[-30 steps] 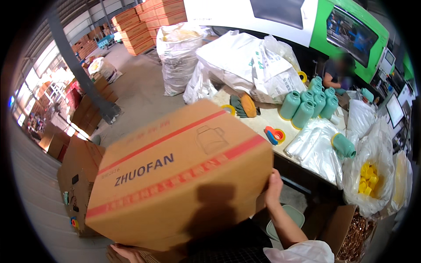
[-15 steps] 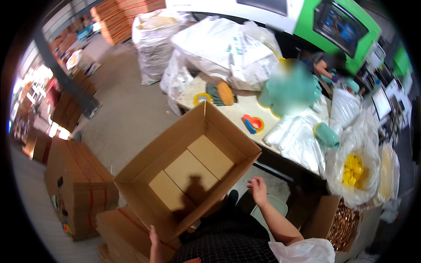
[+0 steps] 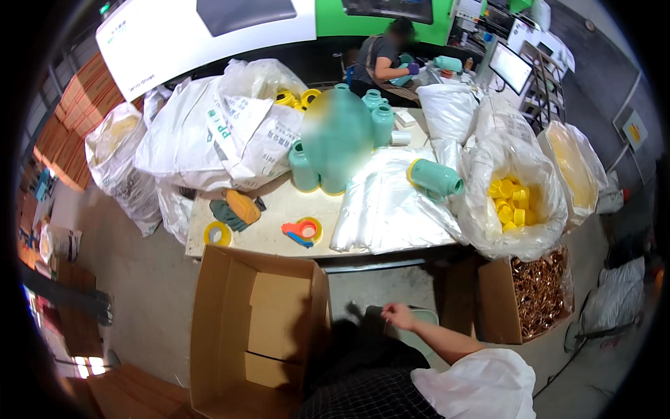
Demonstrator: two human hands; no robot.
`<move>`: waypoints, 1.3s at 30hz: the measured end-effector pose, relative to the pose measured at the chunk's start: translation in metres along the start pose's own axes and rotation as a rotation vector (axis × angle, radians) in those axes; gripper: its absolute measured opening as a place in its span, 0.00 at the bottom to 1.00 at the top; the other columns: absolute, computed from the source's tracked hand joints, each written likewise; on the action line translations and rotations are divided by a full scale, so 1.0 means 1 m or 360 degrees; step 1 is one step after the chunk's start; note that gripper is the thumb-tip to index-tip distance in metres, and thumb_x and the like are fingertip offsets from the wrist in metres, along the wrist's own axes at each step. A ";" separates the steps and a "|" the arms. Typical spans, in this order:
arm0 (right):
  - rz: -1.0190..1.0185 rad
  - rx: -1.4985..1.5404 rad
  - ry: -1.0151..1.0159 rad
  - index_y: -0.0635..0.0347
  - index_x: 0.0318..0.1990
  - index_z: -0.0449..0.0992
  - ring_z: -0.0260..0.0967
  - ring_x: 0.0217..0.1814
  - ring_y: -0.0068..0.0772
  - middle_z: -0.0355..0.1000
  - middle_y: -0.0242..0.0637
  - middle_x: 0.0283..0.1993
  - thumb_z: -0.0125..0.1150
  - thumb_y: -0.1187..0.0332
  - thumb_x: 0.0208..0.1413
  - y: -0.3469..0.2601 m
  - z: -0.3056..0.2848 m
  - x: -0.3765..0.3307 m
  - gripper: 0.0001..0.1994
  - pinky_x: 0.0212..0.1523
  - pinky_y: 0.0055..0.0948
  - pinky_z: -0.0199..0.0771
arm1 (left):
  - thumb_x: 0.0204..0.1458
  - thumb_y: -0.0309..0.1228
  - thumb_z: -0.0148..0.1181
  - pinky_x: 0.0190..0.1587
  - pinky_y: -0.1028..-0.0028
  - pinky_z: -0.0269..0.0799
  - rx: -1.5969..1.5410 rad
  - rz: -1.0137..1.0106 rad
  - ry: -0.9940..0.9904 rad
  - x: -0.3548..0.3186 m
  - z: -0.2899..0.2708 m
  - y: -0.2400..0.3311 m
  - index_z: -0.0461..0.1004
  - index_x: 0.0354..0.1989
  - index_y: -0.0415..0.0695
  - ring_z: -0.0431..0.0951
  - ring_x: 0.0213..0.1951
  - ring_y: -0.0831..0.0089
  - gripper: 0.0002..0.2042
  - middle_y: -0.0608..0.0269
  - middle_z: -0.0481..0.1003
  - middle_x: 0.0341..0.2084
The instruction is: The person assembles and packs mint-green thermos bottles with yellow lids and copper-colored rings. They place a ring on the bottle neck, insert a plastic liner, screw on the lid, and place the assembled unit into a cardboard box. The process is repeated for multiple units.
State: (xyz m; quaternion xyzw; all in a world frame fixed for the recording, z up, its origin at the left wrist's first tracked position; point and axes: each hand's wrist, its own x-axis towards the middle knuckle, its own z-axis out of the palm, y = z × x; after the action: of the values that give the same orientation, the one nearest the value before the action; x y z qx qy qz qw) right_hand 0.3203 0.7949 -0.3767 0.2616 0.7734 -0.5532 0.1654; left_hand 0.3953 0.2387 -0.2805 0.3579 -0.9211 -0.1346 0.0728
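Hands (image 3: 399,316): right near carton (image 3: 218,321); cluttered table (image 3: 265,243), grey floor (image 3: 150,304).

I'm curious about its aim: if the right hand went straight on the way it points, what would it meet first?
The right hand would probably meet the right side of the open cardboard box, though depth is unclear and it might pass above it.
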 end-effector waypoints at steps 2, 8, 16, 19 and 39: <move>0.0145 0.0217 0.0205 0.63 0.42 0.76 0.77 0.31 0.29 0.78 0.38 0.36 0.60 0.64 0.59 0.007 -0.033 -0.002 0.11 0.31 0.28 0.75 | 0.57 0.49 0.60 0.59 0.52 0.69 0.0244 0.0337 0.0194 0.012 0.013 0.009 0.66 0.63 0.45 0.74 0.57 0.50 0.30 0.42 0.72 0.58; 0.0706 0.0508 0.0553 0.64 0.41 0.77 0.77 0.29 0.33 0.78 0.40 0.32 0.58 0.63 0.59 0.094 -0.076 -0.082 0.12 0.26 0.32 0.75 | 0.60 0.35 0.60 0.57 0.62 0.69 -0.0888 0.0836 -0.1387 0.032 0.089 0.194 0.58 0.66 0.35 0.74 0.56 0.53 0.29 0.40 0.71 0.54; 0.1111 0.0822 0.0781 0.63 0.51 0.74 0.78 0.35 0.39 0.78 0.44 0.40 0.57 0.66 0.59 0.127 -0.048 -0.187 0.15 0.34 0.38 0.78 | 0.58 0.32 0.56 0.49 0.51 0.74 -0.0142 0.1147 -0.1219 -0.029 0.106 0.282 0.65 0.61 0.44 0.79 0.46 0.44 0.22 0.43 0.79 0.45; 0.0843 0.0780 0.0816 0.63 0.47 0.74 0.77 0.33 0.35 0.77 0.41 0.36 0.58 0.69 0.58 0.106 -0.085 -0.120 0.12 0.32 0.34 0.76 | 0.57 0.32 0.57 0.44 0.51 0.75 -0.0101 0.1204 -0.1103 -0.033 0.112 0.284 0.67 0.59 0.45 0.81 0.40 0.45 0.21 0.45 0.80 0.39; -0.0115 -0.0208 0.0543 0.65 0.51 0.73 0.78 0.36 0.35 0.78 0.42 0.35 0.63 0.66 0.54 -0.055 -0.407 0.253 0.19 0.40 0.33 0.76 | 0.57 0.42 0.59 0.54 0.56 0.72 0.0002 0.0195 -0.1266 -0.128 0.106 0.466 0.69 0.59 0.46 0.76 0.52 0.49 0.23 0.44 0.76 0.48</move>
State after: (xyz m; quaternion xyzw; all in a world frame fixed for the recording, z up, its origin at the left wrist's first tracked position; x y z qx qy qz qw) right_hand 0.0970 1.2209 -0.3368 0.3125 0.8335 -0.4548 0.0285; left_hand 0.1666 0.6768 -0.2467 0.2222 -0.8972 -0.2576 -0.2818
